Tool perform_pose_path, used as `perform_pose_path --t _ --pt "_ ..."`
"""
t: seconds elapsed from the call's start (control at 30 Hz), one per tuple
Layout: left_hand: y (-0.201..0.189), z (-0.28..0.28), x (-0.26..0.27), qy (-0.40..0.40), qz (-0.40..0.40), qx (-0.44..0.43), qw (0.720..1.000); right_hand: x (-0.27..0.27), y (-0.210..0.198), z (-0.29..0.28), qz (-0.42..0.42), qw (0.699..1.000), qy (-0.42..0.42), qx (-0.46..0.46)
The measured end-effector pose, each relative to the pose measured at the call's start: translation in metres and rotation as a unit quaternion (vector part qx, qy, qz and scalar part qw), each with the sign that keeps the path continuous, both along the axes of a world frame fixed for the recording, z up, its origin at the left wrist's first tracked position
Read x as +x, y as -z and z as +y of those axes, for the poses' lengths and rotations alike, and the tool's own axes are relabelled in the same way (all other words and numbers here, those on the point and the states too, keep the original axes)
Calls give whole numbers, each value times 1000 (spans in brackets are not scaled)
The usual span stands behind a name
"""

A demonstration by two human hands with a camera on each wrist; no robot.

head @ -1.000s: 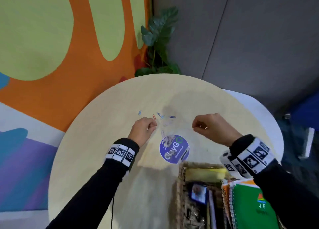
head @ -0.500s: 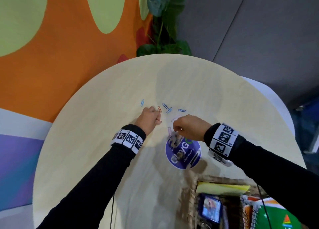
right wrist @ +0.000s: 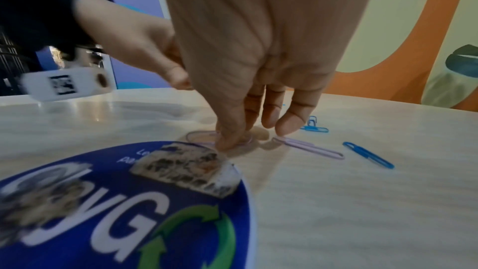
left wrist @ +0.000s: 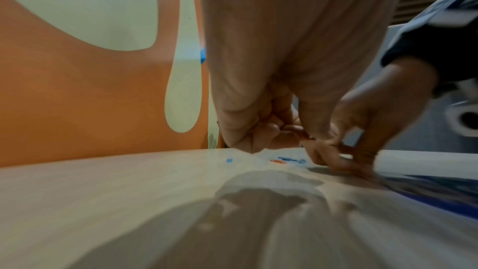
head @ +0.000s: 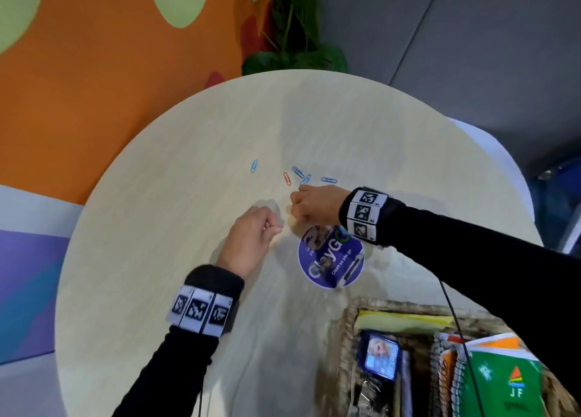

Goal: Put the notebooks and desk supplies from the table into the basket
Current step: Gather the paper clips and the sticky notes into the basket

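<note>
Several blue paper clips (head: 298, 171) and an orange paper clip (head: 287, 178) lie scattered at mid-table. Two lilac paper clips lie beside the round blue sticker (head: 330, 256): one lilac clip (right wrist: 204, 135) under my right hand (head: 294, 210), the other lilac clip (right wrist: 308, 147) just right of it. My right hand (right wrist: 225, 142) points down and pinches the nearer lilac clip against the table. Curled just above the table, my left hand (head: 276, 226) pinches what looks like a thin clip between thumb and finger. The wicker basket (head: 349, 322) stands at the front right.
In the basket are a yellow pad (head: 402, 322), a blue picture card (head: 380, 357), binder clips (head: 367, 391) and a green spiral notebook (head: 503, 385). A potted plant (head: 292, 39) stands behind the round table (head: 157, 290), by the orange wall.
My right hand swept left from the table's right side to the lilac clips by the sticker. My left hand drew back a little from the orange clip.
</note>
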State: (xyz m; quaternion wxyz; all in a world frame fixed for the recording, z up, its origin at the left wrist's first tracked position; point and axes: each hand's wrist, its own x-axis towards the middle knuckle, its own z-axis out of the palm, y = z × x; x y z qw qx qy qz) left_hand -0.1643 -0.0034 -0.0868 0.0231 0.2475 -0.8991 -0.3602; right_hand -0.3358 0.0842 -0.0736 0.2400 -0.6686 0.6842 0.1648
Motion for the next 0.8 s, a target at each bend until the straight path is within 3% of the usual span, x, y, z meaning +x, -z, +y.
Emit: perform_pose_path --t 0.13,0.27,0.37,0.47,0.6,0.7,0.8 --pt "4 38 38 -27 -12 56 998 7 -19 0 -20 997 48 54" --pt "3 69 61 -46 -19 127 991 32 -79 35 -53 990 125 -44" --pt "-10 86 70 -11 -9 76 997 65 -124 95 -75 975 180 -103" --pt "-36 99 76 7 40 26 999 107 -146 162 -134 966 208 -77" --pt "-73 117 82 26 78 14 997 162 -123 213 -113 963 242 42" --pt "-103 132 88 25 87 68 994 192 -90 225 -117 953 255 115" --pt "-128 149 106 75 82 60 992 209 -60 223 -92 952 252 149"
